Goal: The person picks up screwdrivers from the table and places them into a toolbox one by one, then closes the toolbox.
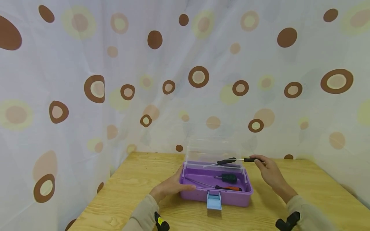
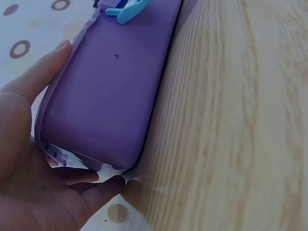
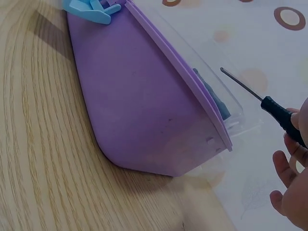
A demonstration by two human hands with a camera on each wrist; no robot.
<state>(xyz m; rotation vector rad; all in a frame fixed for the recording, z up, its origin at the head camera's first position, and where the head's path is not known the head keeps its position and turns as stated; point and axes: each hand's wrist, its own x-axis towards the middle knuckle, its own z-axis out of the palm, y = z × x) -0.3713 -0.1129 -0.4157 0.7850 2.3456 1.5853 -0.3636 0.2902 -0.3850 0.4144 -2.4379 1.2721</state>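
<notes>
A purple toolbox has its clear lid raised at the back and a light blue latch hanging at the front. My left hand grips the box's left end, thumb over the front rim, fingers around the side. In my right hand I pinch a screwdriver by its black handle, its shaft pointing left above the box's back right. Inside lie a red-and-black screwdriver and a stubby dark green screwdriver. Another black-handled screwdriver rests along the back, by the lid.
The box stands on a light wooden table. Behind and to the left hangs a white curtain with brown, pink and yellow circles, reaching down to the table's back edge.
</notes>
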